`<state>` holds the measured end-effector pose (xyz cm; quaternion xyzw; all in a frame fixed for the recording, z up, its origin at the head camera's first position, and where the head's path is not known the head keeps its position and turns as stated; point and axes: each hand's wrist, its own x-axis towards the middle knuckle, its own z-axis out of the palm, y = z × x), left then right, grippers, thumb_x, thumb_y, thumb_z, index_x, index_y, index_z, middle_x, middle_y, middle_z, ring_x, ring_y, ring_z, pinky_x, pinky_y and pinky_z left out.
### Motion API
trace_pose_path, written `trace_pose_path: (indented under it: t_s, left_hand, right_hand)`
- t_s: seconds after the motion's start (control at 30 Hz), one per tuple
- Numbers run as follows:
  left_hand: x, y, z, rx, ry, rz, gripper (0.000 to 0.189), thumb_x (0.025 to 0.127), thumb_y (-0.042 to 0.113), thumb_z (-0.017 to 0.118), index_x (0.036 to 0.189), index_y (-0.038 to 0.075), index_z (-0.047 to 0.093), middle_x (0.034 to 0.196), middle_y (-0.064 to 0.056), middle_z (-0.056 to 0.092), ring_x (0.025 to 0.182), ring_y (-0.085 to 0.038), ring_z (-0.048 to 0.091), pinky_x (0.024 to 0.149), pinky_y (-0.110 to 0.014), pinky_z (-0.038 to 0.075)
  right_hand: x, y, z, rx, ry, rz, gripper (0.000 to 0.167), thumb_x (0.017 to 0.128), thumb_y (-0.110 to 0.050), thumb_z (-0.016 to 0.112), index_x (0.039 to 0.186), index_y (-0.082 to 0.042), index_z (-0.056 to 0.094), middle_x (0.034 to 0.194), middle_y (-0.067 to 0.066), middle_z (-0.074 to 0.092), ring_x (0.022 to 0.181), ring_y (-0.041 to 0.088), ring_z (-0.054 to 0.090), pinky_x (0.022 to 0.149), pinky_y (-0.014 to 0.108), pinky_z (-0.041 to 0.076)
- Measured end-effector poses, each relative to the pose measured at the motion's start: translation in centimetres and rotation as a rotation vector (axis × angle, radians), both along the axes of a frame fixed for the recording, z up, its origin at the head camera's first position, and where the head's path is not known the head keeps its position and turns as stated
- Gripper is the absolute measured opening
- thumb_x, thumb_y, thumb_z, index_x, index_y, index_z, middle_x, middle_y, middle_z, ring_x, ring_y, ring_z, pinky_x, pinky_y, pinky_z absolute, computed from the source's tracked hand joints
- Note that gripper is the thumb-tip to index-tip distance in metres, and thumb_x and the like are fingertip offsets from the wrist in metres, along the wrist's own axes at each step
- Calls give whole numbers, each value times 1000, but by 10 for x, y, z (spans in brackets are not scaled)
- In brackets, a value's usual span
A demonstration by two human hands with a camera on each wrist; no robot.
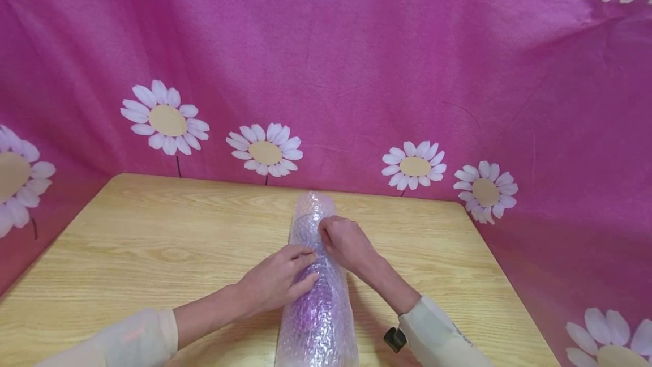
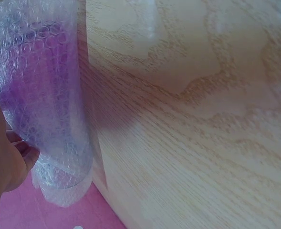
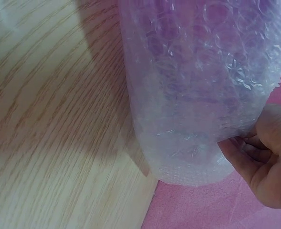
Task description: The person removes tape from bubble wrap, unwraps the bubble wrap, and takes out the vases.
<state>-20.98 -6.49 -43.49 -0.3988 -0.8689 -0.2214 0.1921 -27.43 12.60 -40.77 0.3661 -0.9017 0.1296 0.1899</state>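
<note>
- Working right now, with both bare hands, on the loose edge of a long, clear plastic bubble-wrap tube (image 1: 338,310); wrapping it round or drawing the overlap closed, judging by this grip.
- Pinching that edge towards the far end with the right hand (image 1: 348,242), folding thumb and fingers tightly together, showing hardly any gap in the right wrist view.
- Grasping the same wrap more lightly with the left hand (image 1: 272,276), nearer the body; parting thumb from forefinger in the head view, curling fingertips at the plastic edge in the left wrist view, and hiding part of the exact contact.
- Calling next, by the look of it, for a firm hold at both points and an even smoothing of the overlap, without bunching the film.
- Enclosing a purple object (image 1: 308,310) inside the wrap, glowing through the bubbles just below the left hand, but blurring too much to name.
- Lying lengthwise across the pale wood-grain table (image 1: 153,231), pointing away from the body and reaching close to the far edge: wrap and contents together.
- Emerging from a pale cream left sleeve (image 1: 137,336) and a matching right sleeve (image 1: 438,330) at the forearms.
- Hanging behind it all: a magenta fabric backdrop (image 1: 331,72), printing big white daisies (image 1: 265,152) along its lower part.
</note>
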Motion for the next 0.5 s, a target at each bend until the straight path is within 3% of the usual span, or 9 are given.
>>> trace_pose_path:
  t_s: [0.37,0.5]
  left_hand:
    - [-1,-2,0,3,7,-4,40,94,25,64,120,-5,69,119,-17,67,113,-28,62,99,-37,52]
    - [-1,-2,-1,-1,10,-3,39,94,24,64,119,-5,69,118,-17,67,113,-27,63,98,-36,52]
  right_hand:
    - [0,-1,4,41,-37,-3,24,75,8,68,71,-13,58,66,-4,50,59,12,49,50,26,46]
    - [0,-4,6,93,2,7,18,78,4,70,76,-11,61,68,-2,52,59,13,50,50,26,47]
